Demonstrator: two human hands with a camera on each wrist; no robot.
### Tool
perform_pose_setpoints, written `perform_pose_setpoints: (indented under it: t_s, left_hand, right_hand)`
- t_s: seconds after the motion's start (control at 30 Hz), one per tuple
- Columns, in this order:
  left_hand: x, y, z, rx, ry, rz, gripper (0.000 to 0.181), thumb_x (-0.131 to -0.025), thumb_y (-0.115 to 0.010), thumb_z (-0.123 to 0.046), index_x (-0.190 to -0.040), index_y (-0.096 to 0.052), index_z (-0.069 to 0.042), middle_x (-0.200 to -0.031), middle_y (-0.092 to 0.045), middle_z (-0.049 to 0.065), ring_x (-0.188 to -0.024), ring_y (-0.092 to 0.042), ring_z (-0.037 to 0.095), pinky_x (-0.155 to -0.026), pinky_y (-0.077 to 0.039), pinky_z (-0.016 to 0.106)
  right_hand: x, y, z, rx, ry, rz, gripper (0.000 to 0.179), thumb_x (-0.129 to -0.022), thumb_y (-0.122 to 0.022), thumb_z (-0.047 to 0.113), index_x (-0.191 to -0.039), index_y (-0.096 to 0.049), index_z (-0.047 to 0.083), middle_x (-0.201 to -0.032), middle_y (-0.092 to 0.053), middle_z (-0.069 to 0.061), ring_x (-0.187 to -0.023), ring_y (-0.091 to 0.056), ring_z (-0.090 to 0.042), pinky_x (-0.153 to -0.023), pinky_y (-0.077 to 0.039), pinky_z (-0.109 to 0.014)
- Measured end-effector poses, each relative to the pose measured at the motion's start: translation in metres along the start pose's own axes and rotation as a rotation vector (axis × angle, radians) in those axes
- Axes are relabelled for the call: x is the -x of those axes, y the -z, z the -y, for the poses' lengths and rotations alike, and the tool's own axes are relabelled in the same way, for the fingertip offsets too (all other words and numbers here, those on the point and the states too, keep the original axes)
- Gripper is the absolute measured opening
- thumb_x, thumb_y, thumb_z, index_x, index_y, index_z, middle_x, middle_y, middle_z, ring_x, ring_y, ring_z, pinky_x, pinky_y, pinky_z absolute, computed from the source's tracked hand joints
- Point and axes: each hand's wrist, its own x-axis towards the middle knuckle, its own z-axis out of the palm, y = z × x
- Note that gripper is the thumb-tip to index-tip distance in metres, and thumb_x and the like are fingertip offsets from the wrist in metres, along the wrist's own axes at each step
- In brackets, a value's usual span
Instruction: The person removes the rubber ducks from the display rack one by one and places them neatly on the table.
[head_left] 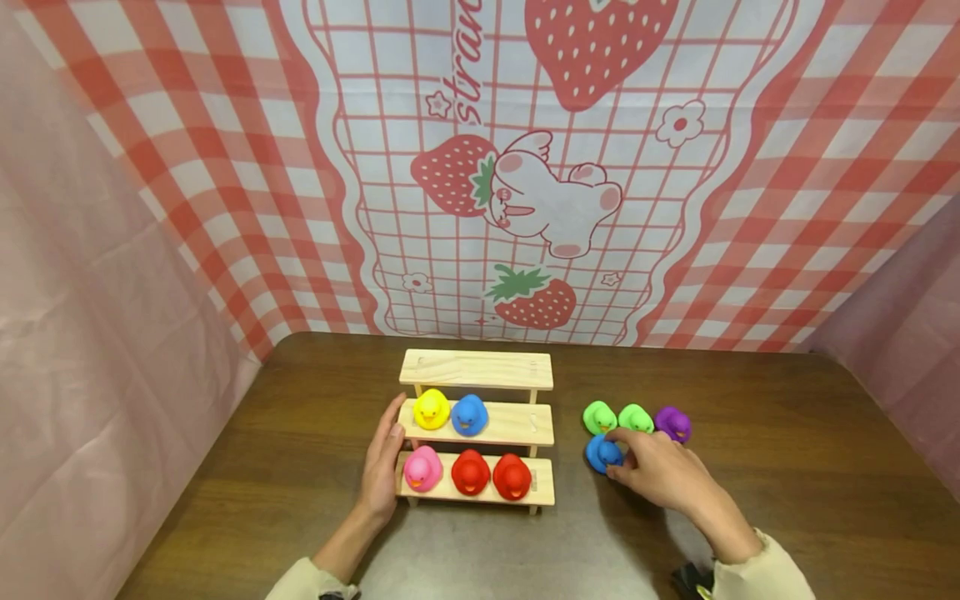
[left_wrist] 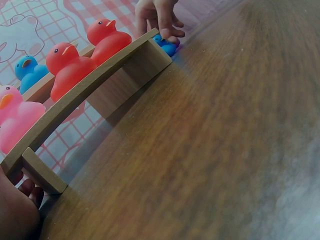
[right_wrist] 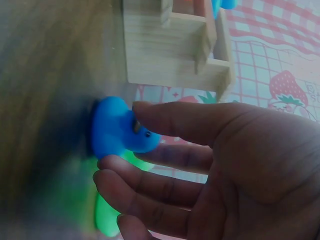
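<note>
At the right of the head view my right hand [head_left: 667, 471] pinches a blue rubber duck [head_left: 602, 454] between thumb and fingertips, low over the table. My left hand [head_left: 382, 471] holds the left end of a three-tier wooden shelf [head_left: 517, 423], its fingers curled by the leg in the left wrist view. On the middle tier sit a yellow duck [head_left: 431, 409] and another blue duck [head_left: 469, 415]. A pink duck [head_left: 423, 469] and two red ducks [left_wrist: 70, 70] line the bottom tier. The top tier bears no duck.
Two green ducks [head_left: 599, 417] and a purple duck [head_left: 672, 425] stand just behind my right hand. The brown wooden table [head_left: 810, 467] ends at a strawberry-print cloth [head_left: 517, 217]. Pink curtains [head_left: 97, 333] hang at both sides.
</note>
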Motion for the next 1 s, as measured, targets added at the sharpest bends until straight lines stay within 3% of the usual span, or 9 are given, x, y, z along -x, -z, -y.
perform_pose_setpoints:
  t_s: [0.27,0.5,0.77,1.0]
  left_hand:
    - [0.000,0.000,-0.001,0.002,0.003,-0.001,0.049,-0.108,-0.034,-0.023,-0.155,-0.034,-0.008,-0.100,-0.054,-0.004,-0.084,-0.054,0.007,-0.086,-0.042,0.020]
    - [0.000,0.000,0.000,0.014,0.013,0.006,0.049,-0.109,-0.033,-0.023,-0.156,-0.032,-0.008,-0.103,-0.053,-0.004,-0.084,-0.054,0.006,-0.086,-0.043,0.019]
    - [0.000,-0.001,-0.001,0.012,0.010,0.004,0.049,-0.108,-0.033,-0.022,-0.156,-0.032,-0.008,-0.106,-0.053,-0.004,-0.084,-0.054,0.006,-0.085,-0.043,0.019]
    - [0.000,-0.001,-0.002,0.005,0.007,0.002,0.049,-0.108,-0.033,-0.022,-0.155,-0.032,-0.007,-0.101,-0.054,-0.004,-0.084,-0.054,0.006,-0.087,-0.042,0.020]
  right_hand:
    - [0.002,0.016,0.001,-0.015,0.003,-0.034,0.045,-0.082,-0.080,0.029,-0.120,-0.067,0.007,-0.072,-0.063,0.009,-0.061,-0.052,-0.005,-0.051,-0.041,-0.030]
    - [0.000,0.029,0.014,-0.054,0.015,-0.068,0.044,-0.085,-0.077,0.028,-0.123,-0.067,0.008,-0.077,-0.066,0.008,-0.065,-0.054,-0.004,-0.054,-0.042,-0.028]
    - [-0.006,0.040,0.039,-0.102,0.128,-0.112,0.036,-0.087,-0.076,0.025,-0.119,-0.067,0.009,-0.077,-0.068,0.008,-0.065,-0.056,0.001,-0.055,-0.044,-0.021]
    - [-0.011,0.045,0.059,-0.137,0.171,-0.119,0.037,-0.090,-0.075,0.027,-0.122,-0.066,0.009,-0.076,-0.066,0.009,-0.064,-0.054,0.002,-0.056,-0.044,-0.020]
